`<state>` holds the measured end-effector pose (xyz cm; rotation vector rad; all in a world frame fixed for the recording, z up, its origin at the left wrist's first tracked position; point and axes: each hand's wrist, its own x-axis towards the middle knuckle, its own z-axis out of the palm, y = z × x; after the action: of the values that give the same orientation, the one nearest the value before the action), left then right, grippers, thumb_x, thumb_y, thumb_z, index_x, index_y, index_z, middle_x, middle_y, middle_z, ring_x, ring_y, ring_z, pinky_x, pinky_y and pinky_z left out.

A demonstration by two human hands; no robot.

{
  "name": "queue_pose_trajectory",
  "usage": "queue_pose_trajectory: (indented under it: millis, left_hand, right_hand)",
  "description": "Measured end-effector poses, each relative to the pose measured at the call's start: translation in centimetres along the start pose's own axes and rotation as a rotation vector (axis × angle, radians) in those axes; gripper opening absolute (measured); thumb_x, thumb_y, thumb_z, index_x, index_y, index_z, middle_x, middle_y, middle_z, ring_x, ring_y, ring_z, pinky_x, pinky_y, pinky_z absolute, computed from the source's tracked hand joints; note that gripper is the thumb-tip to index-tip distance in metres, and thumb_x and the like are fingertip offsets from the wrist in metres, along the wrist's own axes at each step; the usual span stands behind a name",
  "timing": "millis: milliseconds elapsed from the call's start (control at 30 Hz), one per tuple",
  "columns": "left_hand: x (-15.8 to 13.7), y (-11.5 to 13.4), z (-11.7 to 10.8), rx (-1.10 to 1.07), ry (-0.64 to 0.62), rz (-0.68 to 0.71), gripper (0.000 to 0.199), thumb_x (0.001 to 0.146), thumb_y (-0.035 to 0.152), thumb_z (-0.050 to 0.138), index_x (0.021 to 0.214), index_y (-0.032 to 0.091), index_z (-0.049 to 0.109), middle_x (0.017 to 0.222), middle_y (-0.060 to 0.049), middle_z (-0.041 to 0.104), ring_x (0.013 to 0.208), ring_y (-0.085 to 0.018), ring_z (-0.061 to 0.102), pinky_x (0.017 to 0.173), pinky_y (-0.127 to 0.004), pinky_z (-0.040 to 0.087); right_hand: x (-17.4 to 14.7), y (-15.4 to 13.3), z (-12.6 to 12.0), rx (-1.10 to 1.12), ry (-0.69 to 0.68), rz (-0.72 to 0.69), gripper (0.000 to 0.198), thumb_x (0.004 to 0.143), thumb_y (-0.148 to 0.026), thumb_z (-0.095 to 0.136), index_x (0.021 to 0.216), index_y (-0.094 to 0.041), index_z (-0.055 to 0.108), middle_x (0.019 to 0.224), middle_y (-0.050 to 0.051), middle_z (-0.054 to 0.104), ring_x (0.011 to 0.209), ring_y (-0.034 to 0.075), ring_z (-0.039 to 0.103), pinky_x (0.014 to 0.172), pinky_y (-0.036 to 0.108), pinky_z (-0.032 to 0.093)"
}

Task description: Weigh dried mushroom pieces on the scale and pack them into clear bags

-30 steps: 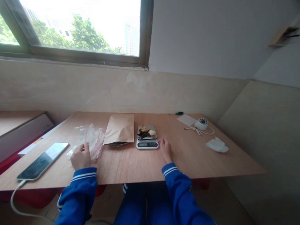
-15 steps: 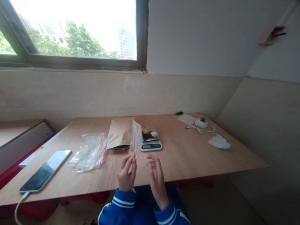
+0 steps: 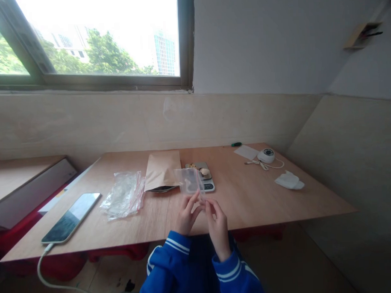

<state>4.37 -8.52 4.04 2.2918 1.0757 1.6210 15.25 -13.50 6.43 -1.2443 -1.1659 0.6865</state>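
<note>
Between left hand [image 3: 185, 217] and right hand [image 3: 218, 227], both pinching, I've got a clear bag [image 3: 187, 181]; probably opening it, next needs edges parted.

One scale [image 3: 208, 186], one paper pouch [image 3: 162, 171]

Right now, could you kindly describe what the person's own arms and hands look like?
The left sleeve and right sleeve are long and blue, each ringed near its end by two white stripes, with more white trim higher up. The left hand and right hand are ungloved.
</note>
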Motion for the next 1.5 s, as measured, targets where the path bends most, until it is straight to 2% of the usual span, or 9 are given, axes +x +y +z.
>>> queue_pose_trajectory:
  millis: [167, 367, 533, 733, 900, 1100, 1300, 1400, 1500]
  left_hand:
    - [1.9, -1.2, 1.6, 0.08, 0.033, 0.163, 0.018, 0.085, 0.029, 0.058, 0.1, 0.023, 0.068, 0.082, -0.003, 0.063, 0.074, -0.014, 0.061, 0.067, -0.027, 0.053]
    - [1.6, -2.3, 2.6, 0.11, 0.118, 0.228, 0.013, 0.089, 0.024, 0.053, 0.087, 0.021, 0.065, 0.078, -0.002, 0.064, 0.07, -0.013, 0.059, 0.065, -0.025, 0.049]
    - [0.9, -3.1, 2.7, 0.235, 0.31, 0.179, 0.018, 0.09, 0.024, 0.05, 0.075, 0.02, 0.058, 0.075, -0.003, 0.061, 0.069, -0.014, 0.056, 0.065, -0.026, 0.046]
    - [0.4, -3.4, 3.0, 0.303, 0.326, 0.171, 0.015, 0.089, 0.024, 0.052, 0.076, 0.023, 0.059, 0.076, -0.004, 0.062, 0.072, -0.016, 0.058, 0.068, -0.031, 0.041]
    - [0.4, -3.8, 2.9, 0.36, 0.467, 0.058, 0.009, 0.087, 0.025, 0.056, 0.079, 0.022, 0.06, 0.078, -0.004, 0.062, 0.075, -0.018, 0.057, 0.071, -0.033, 0.037]
    - [0.7, -3.9, 3.0, 0.387, 0.477, -0.091, 0.014, 0.089, 0.032, 0.053, 0.084, 0.022, 0.063, 0.085, -0.006, 0.064, 0.08, -0.019, 0.058, 0.077, -0.035, 0.035]
    - [1.1, -3.9, 3.0, 0.331, 0.436, -0.126, 0.013, 0.09, 0.03, 0.051, 0.086, 0.022, 0.06, 0.098, -0.008, 0.068, 0.092, -0.02, 0.061, 0.083, -0.037, 0.035]
    - [1.3, -4.2, 3.2, 0.264, 0.443, -0.141, 0.016, 0.092, 0.029, 0.046, 0.085, 0.021, 0.058, 0.107, -0.01, 0.068, 0.102, -0.021, 0.062, 0.086, -0.039, 0.037]
    - [1.5, -4.5, 3.6, 0.206, 0.455, -0.143, 0.016, 0.093, 0.027, 0.044, 0.084, 0.02, 0.056, 0.112, -0.012, 0.067, 0.11, -0.021, 0.06, 0.087, -0.041, 0.039]
  right_hand:
    - [1.0, 0.9, -1.2, -0.065, 0.034, -0.015, 0.034, 0.089, -0.048, 0.047, 0.096, -0.02, 0.063, 0.094, 0.009, 0.069, 0.082, 0.021, 0.065, 0.072, 0.031, 0.053]
    - [2.4, 1.4, -1.7, -0.1, -0.069, -0.03, 0.033, 0.088, -0.048, 0.048, 0.094, -0.02, 0.065, 0.094, 0.008, 0.071, 0.082, 0.021, 0.067, 0.072, 0.03, 0.053]
    - [4.6, 1.4, -2.2, -0.139, 0.102, 0.028, 0.036, 0.085, -0.049, 0.048, 0.088, -0.018, 0.066, 0.087, 0.01, 0.072, 0.076, 0.023, 0.067, 0.067, 0.031, 0.052]
    - [8.8, 1.5, -3.0, -0.14, 0.063, 0.053, 0.035, 0.082, -0.047, 0.051, 0.081, -0.016, 0.067, 0.076, 0.009, 0.071, 0.066, 0.022, 0.064, 0.063, 0.032, 0.049]
    - [12.0, 2.6, -2.8, -0.158, -0.121, -0.11, 0.033, 0.086, -0.044, 0.046, 0.095, -0.019, 0.066, 0.098, 0.009, 0.07, 0.09, 0.023, 0.064, 0.081, 0.035, 0.049]
    - [15.5, 6.1, -1.5, -0.525, -0.156, -0.293, 0.033, 0.078, -0.026, 0.052, 0.11, -0.018, 0.06, 0.115, 0.011, 0.063, 0.109, 0.025, 0.055, 0.096, 0.043, 0.04]
    - [16.4, 6.8, -0.6, -0.738, -0.19, -0.297, 0.023, 0.076, -0.021, 0.058, 0.099, -0.02, 0.062, 0.102, 0.01, 0.068, 0.097, 0.027, 0.057, 0.086, 0.041, 0.041]
    - [16.1, 5.9, -0.6, -0.652, -0.11, -0.261, 0.019, 0.075, -0.029, 0.062, 0.091, -0.02, 0.062, 0.093, 0.009, 0.069, 0.091, 0.025, 0.059, 0.084, 0.04, 0.042]
    - [15.1, 3.5, -0.6, -0.286, -0.005, -0.144, 0.03, 0.076, -0.043, 0.06, 0.093, -0.018, 0.059, 0.093, 0.009, 0.068, 0.086, 0.022, 0.061, 0.079, 0.036, 0.047]
